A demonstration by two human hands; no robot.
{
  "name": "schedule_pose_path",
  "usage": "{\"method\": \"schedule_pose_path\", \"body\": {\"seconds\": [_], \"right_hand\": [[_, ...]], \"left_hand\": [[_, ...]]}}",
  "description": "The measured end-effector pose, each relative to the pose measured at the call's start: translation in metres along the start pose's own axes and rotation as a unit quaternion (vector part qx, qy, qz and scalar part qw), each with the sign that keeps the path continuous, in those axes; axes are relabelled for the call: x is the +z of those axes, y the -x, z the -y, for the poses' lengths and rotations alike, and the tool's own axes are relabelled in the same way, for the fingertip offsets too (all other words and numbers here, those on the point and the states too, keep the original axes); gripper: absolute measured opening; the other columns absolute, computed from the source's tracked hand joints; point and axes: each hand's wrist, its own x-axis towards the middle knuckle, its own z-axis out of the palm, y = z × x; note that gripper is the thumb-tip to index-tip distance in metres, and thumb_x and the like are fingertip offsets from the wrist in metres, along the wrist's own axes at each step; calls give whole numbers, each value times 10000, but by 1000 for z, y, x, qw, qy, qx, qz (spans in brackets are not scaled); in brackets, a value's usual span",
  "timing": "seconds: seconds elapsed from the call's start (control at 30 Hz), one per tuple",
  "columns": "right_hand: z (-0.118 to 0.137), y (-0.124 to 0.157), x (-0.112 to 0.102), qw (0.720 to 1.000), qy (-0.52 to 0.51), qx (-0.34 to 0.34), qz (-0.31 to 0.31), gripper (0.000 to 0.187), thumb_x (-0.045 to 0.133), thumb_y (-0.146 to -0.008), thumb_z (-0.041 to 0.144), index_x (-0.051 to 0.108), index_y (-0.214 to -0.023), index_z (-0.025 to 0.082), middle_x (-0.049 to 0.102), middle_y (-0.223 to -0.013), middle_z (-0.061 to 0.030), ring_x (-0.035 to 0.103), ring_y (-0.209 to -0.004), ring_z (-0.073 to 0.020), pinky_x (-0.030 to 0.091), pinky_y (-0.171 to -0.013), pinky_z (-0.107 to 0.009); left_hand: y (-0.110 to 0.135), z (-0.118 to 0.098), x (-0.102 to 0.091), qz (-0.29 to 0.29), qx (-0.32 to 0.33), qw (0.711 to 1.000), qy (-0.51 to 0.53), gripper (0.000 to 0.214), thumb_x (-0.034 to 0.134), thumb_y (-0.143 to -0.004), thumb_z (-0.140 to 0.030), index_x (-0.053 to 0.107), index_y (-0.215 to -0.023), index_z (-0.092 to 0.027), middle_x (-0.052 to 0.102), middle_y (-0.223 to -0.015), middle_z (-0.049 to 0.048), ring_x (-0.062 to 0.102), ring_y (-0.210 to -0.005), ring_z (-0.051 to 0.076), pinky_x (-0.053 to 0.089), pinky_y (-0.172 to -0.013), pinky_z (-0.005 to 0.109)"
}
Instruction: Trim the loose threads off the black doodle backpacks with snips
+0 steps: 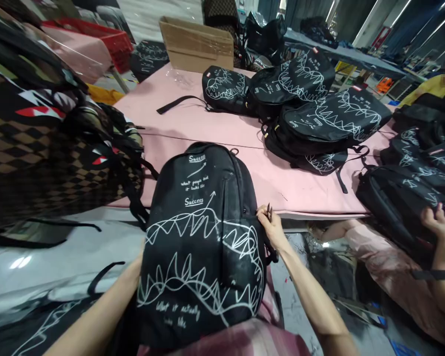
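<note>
A black backpack [203,237] with white scribble print and the word "Success" stands upright in front of me, leaning against the pink table's edge. My right hand [270,225] grips its right side, fingers closed, with a small dark tool sticking up between them. My left hand [137,264] is behind the backpack's left side; only the wrist and forearm show, the fingers are hidden.
Several more black backpacks [300,99] lie piled on the pink table [193,123]. A checkered bag [40,148] bulks at the left. A cardboard box [196,44] stands at the back. Another person's hands [439,222] hold a backpack at the right.
</note>
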Motion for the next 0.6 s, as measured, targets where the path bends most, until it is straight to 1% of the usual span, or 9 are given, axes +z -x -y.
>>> {"method": "schedule_pose_path", "body": {"seconds": [0.07, 0.13, 0.17, 0.2, 0.27, 0.3, 0.37, 0.47, 0.6], "right_hand": [[39, 13, 6, 995, 38, -82, 47, 182, 508, -853, 287, 512, -707, 179, 503, -748, 3, 478, -697, -122, 376, -655, -236], [72, 22, 17, 977, 98, -159, 101, 145, 457, -859, 172, 526, -731, 181, 515, -753, -6, 489, -686, -122, 379, -636, -239], [84, 25, 23, 964, 133, -193, 123, 151, 434, -847, 119, 537, -756, 182, 526, -759, -11, 498, -692, -126, 382, -633, -241], [94, 28, 30, 950, 169, -223, 137, 176, 413, -831, 76, 545, -784, 182, 536, -769, -17, 506, -702, -131, 386, -634, -245], [104, 34, 41, 926, 231, -262, 143, 228, 387, -796, 21, 548, -822, 180, 546, -785, -28, 514, -717, -141, 392, -637, -250], [106, 36, 46, 919, 253, -270, 138, 240, 382, -784, 7, 544, -830, 178, 545, -790, -31, 513, -715, -143, 393, -635, -252], [106, 41, 50, 911, 280, -270, 134, 250, 377, -769, -4, 536, -832, 178, 540, -796, -33, 508, -704, -145, 391, -630, -253], [104, 48, 49, 911, 294, -256, 135, 261, 362, -752, -15, 520, -816, 183, 529, -790, -30, 497, -696, -146, 380, -620, -254], [104, 57, 49, 912, 280, -251, 163, 244, 350, -731, -8, 490, -792, 182, 507, -766, -28, 463, -666, -144, 364, -591, -257]], "left_hand": [[-8, -34, -11, -80, 9, 997, 0, 193, 500, -858, -261, 558, -739, -121, 523, -636, -26, 535, -612, 122, 480, -623, 276], [-3, -81, -20, -181, 90, 979, 2, 109, 489, -826, -205, 567, -785, -140, 563, -719, -27, 553, -719, 119, 473, -755, 274], [5, -107, -20, -244, 240, 940, -9, 120, 514, -802, -200, 588, -876, -141, 605, -847, -1, 568, -822, 134, 458, -831, 293], [17, -131, -18, -235, 390, 889, -40, 203, 526, -800, -230, 590, -974, -149, 611, -990, 31, 566, -924, 160, 439, -891, 331], [43, -170, -5, 5, 589, 785, -193, 324, 568, -780, -279, 576, -1090, -187, 586, -1160, 64, 519, -1096, 219, 402, -958, 392], [54, -182, 5, 118, 622, 724, -274, 401, 600, -763, -297, 553, -1150, -199, 549, -1241, 80, 460, -1187, 252, 376, -985, 424], [69, -194, 25, 233, 627, 637, -383, 566, 654, -734, -339, 483, -1260, -217, 433, -1384, 93, 299, -1318, 315, 300, -1032, 504], [76, -189, 45, 289, 602, 583, -463, 781, 731, -660, -387, 394, -1344, -219, 305, -1470, 110, 149, -1365, 376, 223, -1032, 604], [77, -171, 58, 234, 610, 583, -483, 816, 775, -608, -276, 404, -1333, -233, 293, -1474, 120, 111, -1367, 394, 163, -1003, 678]]}}
